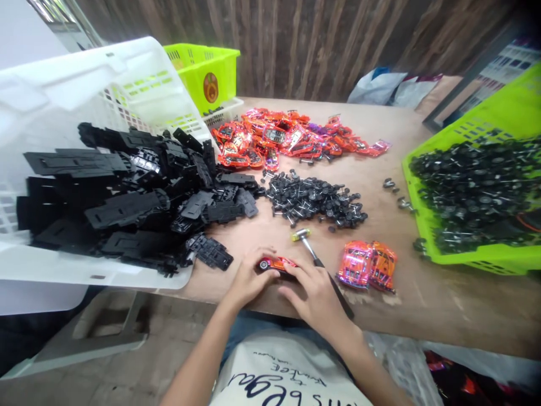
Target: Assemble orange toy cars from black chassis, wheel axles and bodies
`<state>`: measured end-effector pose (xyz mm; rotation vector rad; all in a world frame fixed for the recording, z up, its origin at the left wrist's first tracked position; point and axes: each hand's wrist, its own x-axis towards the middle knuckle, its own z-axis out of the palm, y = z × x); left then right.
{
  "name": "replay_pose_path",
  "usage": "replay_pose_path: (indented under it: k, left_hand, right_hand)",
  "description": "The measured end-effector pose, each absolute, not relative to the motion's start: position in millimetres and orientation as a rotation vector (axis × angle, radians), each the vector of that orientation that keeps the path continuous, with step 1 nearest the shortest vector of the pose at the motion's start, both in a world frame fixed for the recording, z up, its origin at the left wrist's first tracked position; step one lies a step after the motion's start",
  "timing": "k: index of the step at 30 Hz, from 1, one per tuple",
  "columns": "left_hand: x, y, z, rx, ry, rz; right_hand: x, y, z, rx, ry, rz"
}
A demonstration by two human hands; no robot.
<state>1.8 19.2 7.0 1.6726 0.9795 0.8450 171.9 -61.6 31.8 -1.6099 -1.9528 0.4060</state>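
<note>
A small red toy car [276, 264] lies at the near edge of the wooden table [443, 304], held between both my hands. My left hand [248, 279] grips its left end with the fingers curled around it. My right hand [315, 293] presses on its right end, fingers bent over it. A small hammer [307, 244] with a pale head lies just right of my right hand, its handle running under that hand. Two orange car shells [367, 266] rest on the table to the right of the hammer.
A tipped white crate [63, 96] spills black chassis plates [139, 197] on the left. Black wheel axles [315, 200] lie in a pile mid-table, with red car bodies [291, 138] behind. A green basket [502, 121] of wheels stands at the right; another green basket [207, 73] at the back.
</note>
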Motion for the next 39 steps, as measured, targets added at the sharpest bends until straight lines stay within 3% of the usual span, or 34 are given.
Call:
replay_pose_path:
  k: [6, 11, 19, 23, 29, 39]
  left_hand:
    - [5, 23, 0, 1.563, 0.874, 0.962]
    - [6, 18, 3, 1.645, 0.928, 0.935]
    - [23, -7, 26, 1.595, 1.273, 1.109]
    - [23, 9, 24, 1.525, 1.273, 0.924]
    - [16, 44, 4, 1.665, 1.356, 0.706]
    - [22, 52, -7, 1.603, 1.403, 0.662]
  right_hand:
    - [157, -53, 16, -1.718, -1.742, 0.289]
    - [159, -51, 10, -1.689, -1.595, 0.426]
    - [163, -20, 6, -1.793, -1.769, 0.073]
    - [167, -35, 18, -2.053, -1.737, 0.115]
    - [191, -97, 18, -2.558, -1.764, -0.13]
    - [199, -142, 9, -2.039, -1.183, 0.414]
